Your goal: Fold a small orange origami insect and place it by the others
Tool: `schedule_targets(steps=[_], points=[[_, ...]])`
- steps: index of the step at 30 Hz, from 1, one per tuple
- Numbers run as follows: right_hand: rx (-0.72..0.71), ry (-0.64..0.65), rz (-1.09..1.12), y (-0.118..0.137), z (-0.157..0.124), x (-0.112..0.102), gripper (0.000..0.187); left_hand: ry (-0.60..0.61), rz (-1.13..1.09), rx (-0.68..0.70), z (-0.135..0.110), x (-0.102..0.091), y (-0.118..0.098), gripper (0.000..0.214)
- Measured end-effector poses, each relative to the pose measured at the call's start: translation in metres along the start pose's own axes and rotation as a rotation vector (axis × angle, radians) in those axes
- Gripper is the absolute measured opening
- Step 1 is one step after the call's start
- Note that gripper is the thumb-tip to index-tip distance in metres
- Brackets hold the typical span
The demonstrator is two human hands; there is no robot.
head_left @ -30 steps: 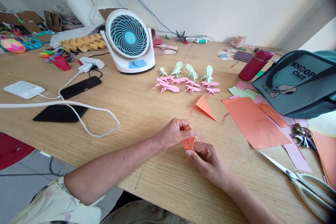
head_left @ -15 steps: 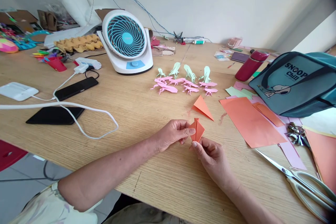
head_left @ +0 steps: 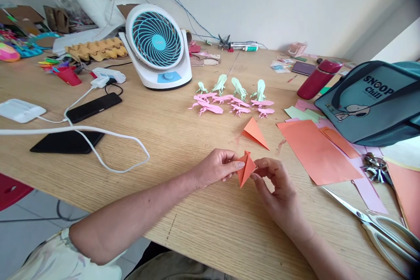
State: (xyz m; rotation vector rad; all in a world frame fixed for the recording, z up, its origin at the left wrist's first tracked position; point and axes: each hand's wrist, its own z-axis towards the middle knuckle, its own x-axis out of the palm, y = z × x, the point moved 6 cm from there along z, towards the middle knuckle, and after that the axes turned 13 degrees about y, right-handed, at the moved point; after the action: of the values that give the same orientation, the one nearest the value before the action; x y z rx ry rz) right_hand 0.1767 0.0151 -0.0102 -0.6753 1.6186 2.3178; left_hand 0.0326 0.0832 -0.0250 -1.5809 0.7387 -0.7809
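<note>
A folded piece of orange paper (head_left: 246,169), kite-shaped with a narrow pointed lower end and a small folded top, is held above the wooden table. My left hand (head_left: 219,165) pinches its left side, thumb on the front face and fingers behind. Close to the paper's right corner is my right hand (head_left: 275,183), thumb and index fingertip slightly apart; whether they touch the corner is hard to make out. Just beyond lies a second folded orange paper triangle (head_left: 256,134). Farther back stand several pink (head_left: 210,107) and pale green paper insects (head_left: 239,89).
To the right lie an orange sheet (head_left: 318,151), scissors (head_left: 370,223), keys (head_left: 374,167), a red flask (head_left: 320,79) and a teal bag (head_left: 370,100). On the left are a fan (head_left: 157,43), phones (head_left: 95,107) and a looping white cable (head_left: 131,136).
My right hand has let go of the paper's lower tip and shifted to the right, its fingers parting. The paper tilts slightly, with its lower point now exposed. My left hand keeps its pinch.
</note>
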Motion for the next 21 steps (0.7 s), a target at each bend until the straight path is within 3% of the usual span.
schedule_targets(steps=[5, 21], points=[[-0.080, 0.109, -0.193, 0.010, 0.003, 0.003, 0.024, -0.006, 0.157, -0.017, -0.003, 0.002, -0.001, 0.043], [-0.120, 0.173, -0.455, 0.017, 0.004, -0.001, 0.025, -0.010, 0.117, -0.064, -0.003, 0.007, -0.005, 0.042]])
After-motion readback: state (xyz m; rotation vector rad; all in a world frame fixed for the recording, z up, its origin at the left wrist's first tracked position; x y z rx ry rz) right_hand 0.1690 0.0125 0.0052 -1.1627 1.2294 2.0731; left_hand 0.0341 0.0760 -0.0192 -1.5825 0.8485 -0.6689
